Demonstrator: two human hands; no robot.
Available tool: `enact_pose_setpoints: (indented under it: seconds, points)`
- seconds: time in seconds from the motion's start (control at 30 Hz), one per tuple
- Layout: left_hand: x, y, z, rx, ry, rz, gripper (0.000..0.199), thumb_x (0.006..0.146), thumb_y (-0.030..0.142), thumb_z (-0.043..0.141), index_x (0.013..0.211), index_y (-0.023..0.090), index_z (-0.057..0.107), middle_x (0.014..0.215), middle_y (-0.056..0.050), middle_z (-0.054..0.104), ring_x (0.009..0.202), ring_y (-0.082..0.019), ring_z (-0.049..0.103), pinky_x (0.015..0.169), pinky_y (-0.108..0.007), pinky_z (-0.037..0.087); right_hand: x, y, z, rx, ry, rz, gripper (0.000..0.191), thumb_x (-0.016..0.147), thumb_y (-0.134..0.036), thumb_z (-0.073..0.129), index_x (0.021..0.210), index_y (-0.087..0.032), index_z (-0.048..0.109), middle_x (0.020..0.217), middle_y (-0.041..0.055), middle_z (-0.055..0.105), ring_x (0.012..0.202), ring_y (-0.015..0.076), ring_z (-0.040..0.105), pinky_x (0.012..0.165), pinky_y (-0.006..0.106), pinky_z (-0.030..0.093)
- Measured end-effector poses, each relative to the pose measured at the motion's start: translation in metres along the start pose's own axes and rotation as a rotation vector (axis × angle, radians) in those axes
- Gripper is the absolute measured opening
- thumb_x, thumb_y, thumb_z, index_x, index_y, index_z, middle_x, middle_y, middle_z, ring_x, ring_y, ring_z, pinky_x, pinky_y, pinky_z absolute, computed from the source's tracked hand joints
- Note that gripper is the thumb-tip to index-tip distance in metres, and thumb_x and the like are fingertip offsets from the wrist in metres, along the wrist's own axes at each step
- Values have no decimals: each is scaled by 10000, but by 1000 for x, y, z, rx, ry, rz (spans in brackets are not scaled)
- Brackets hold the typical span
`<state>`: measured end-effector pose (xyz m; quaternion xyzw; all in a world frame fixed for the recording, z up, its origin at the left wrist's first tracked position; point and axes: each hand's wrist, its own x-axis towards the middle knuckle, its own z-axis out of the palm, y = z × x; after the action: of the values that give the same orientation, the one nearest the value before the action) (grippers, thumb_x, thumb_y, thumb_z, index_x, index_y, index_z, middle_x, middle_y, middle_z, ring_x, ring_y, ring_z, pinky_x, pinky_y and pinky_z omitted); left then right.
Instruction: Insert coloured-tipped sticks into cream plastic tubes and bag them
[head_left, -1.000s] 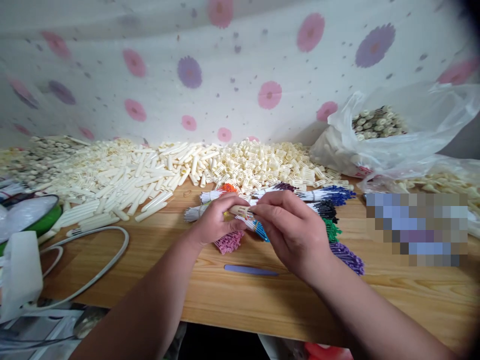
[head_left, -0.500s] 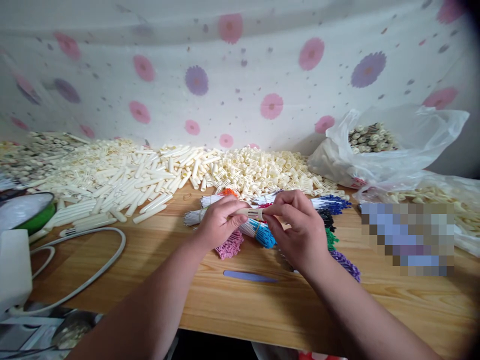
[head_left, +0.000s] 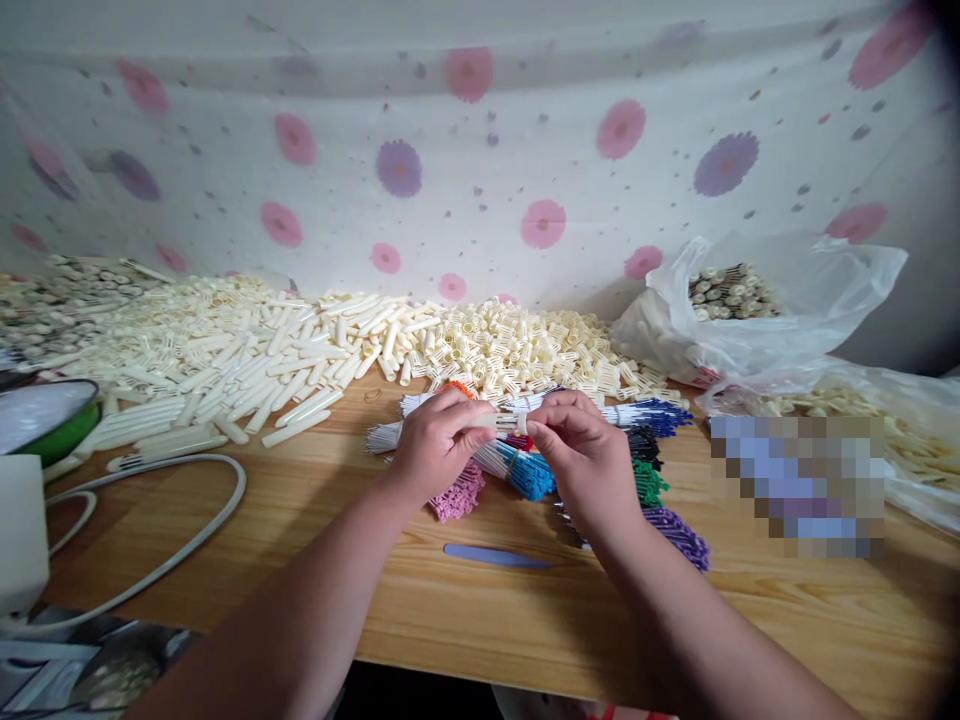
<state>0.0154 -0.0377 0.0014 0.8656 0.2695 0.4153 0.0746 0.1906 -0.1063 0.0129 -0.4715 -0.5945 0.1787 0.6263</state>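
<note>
Over the middle of the wooden table, my left hand (head_left: 439, 445) grips a short cream pen barrel (head_left: 508, 422) between thumb and fingers. Dark slots run along the barrel's visible side. My right hand (head_left: 589, 455) pinches the right end of the same barrel, fingertips and thumb closed together. Both hands are raised above bundled pen refills with coloured ends: pink (head_left: 459, 493), light blue (head_left: 532, 475), green (head_left: 651, 483), purple (head_left: 679, 535) and dark blue (head_left: 660, 416). My hands partly hide these bundles.
Heaped along the back are cream pen tubes (head_left: 300, 365) and slotted pen parts (head_left: 525, 345). A plastic bag (head_left: 795, 325) of assembled-looking barrels stands at right. A lavender strip (head_left: 495, 556) lies in front. At left are a white cable (head_left: 232, 510) and a green-rimmed container (head_left: 71, 440).
My right hand has shifted slightly left and turned, its thumb now by the barrel's right end. More of the slots show. The whole view has moved a little.
</note>
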Motion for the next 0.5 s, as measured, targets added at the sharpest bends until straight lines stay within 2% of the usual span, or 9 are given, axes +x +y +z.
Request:
enact_pose_setpoints:
  seconds: [0.23, 0.5]
  points:
    - [2, 2, -1, 80, 15, -32, 236, 849, 334, 558, 1009, 193, 660, 848, -52, 602, 769, -163, 561, 698, -294, 467, 1, 6, 3, 172, -19, 72, 76, 776, -244, 638, 738, -198, 684, 823, 31, 559, 798, 150, 542, 697, 308, 454]
    - [2, -5, 0, 159, 28, -17, 214, 846, 307, 551, 1005, 208, 654, 909, -60, 631, 821, -192, 593, 744, -323, 481, 9, 2, 0, 158, -27, 114, 117, 761, -216, 635, 648, -188, 648, 755, 9, 554, 763, 129, 545, 742, 296, 450]
